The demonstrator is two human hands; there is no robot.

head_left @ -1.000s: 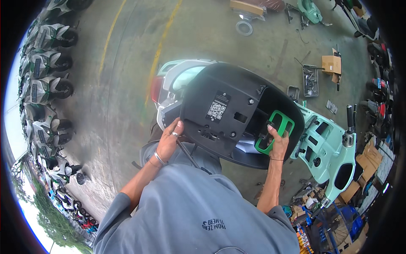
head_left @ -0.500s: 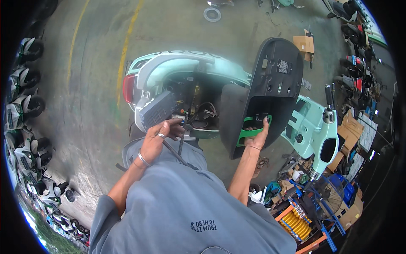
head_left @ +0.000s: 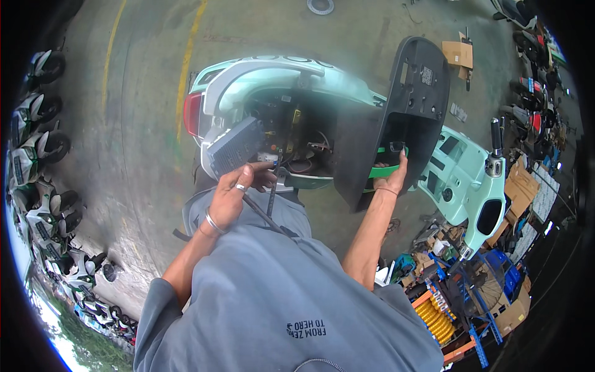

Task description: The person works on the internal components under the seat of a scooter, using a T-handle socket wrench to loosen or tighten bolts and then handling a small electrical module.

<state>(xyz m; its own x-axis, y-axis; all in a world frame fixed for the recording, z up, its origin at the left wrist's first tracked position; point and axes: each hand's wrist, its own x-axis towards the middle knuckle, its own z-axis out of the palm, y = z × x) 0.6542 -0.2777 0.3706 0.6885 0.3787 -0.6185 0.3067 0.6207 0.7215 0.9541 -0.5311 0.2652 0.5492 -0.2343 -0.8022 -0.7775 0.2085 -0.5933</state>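
Right hand [head_left: 390, 180] is closed around the green handle [head_left: 383, 171] in the black seat tub [head_left: 354, 152]; a couple of its fingers are lost behind the bar. The tub sits tipped up at the right end of the scooter's open bay [head_left: 316, 118], and its deep inside is mostly shadow. Left hand [head_left: 229, 195] is half curled, fingers pointing right, by some dark straps [head_left: 265, 218]. Can't tell if it's actually gripping one, the fingertips overlap too much. Just above that is a grey finned box [head_left: 238, 146]. Wiring in the bay is a murky tangle, can't really sort it out. Mint front bodywork [head_left: 455, 186] is over on the right, its lower part blocked by the tub. Further out, a grey ring [head_left: 320, 6] gets cut off by the top edge.
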